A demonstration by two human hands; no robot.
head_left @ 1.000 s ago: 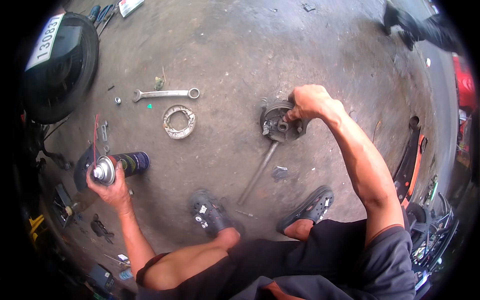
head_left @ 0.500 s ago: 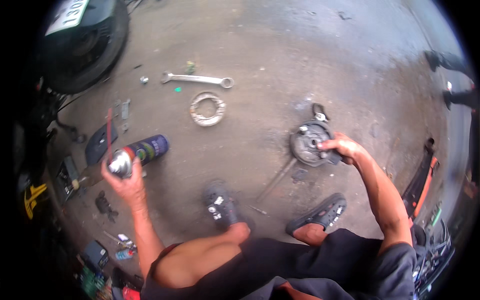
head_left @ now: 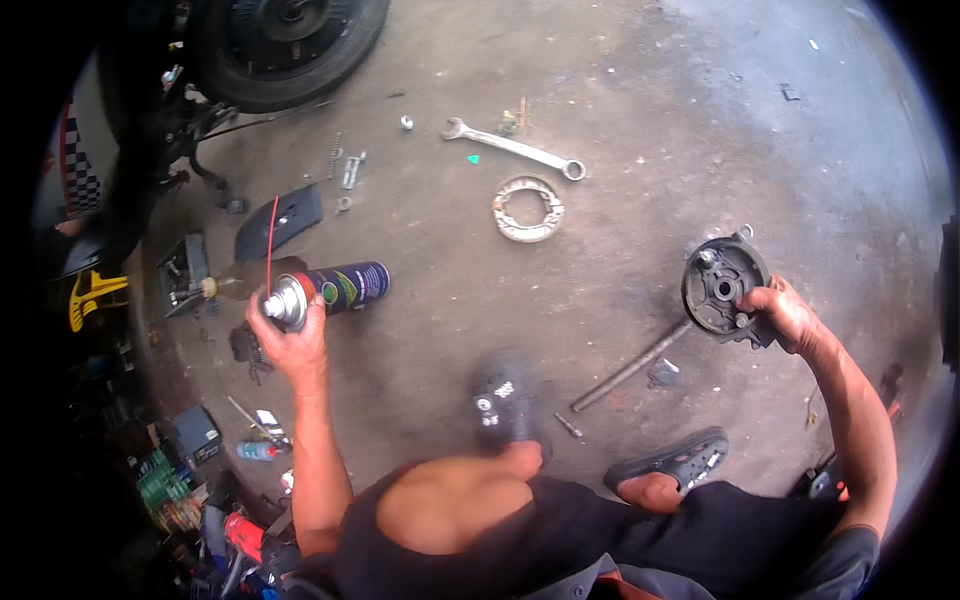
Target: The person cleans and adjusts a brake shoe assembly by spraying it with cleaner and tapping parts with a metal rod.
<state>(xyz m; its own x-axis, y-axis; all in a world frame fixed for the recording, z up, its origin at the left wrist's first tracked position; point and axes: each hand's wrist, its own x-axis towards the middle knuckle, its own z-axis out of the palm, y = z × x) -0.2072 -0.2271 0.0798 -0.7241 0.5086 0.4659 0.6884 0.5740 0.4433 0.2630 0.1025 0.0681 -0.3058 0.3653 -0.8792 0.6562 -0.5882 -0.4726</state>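
Spray can (head_left: 347, 286), in left part of pic, is grasped by L hand (head_left: 293, 345); its red straw (head_left: 271, 235) points to top. R hand (head_left: 787, 315) grasps round metal plate (head_left: 726, 288) at right side, thumb (head_left: 758, 299) on its face. Metal rod (head_left: 635, 364) lies near plate. Wrench (head_left: 515, 147) & pale ring (head_left: 528, 234): upper ctr., on floor (head_left: 440, 240).

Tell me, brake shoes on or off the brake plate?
Off: the brake shoes lie on the floor, apart from the brake plate in the right hand.
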